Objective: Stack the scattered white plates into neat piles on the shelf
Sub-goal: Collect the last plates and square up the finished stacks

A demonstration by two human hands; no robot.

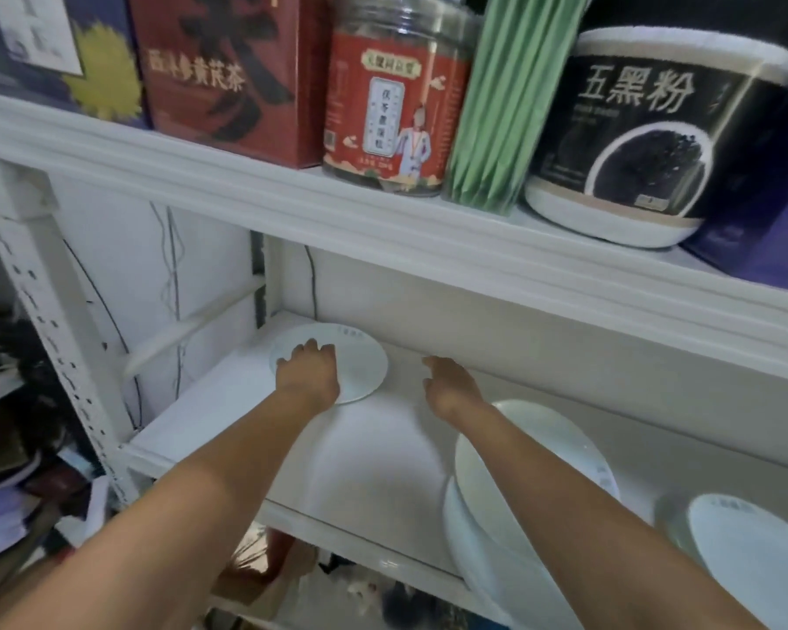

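Observation:
A white plate lies flat at the back left of the white shelf. My left hand rests on top of that plate, fingers spread over its left half. My right hand hovers just right of the plate, fingers apart, holding nothing. Under my right forearm a pile of white plates sits near the shelf's front edge, tilted and overhanging it. Another white plate pile stands at the far right.
The shelf above carries a red box, a red-labelled jar, a green packet and a black tub. A perforated white upright stands at the left, with clutter beyond it.

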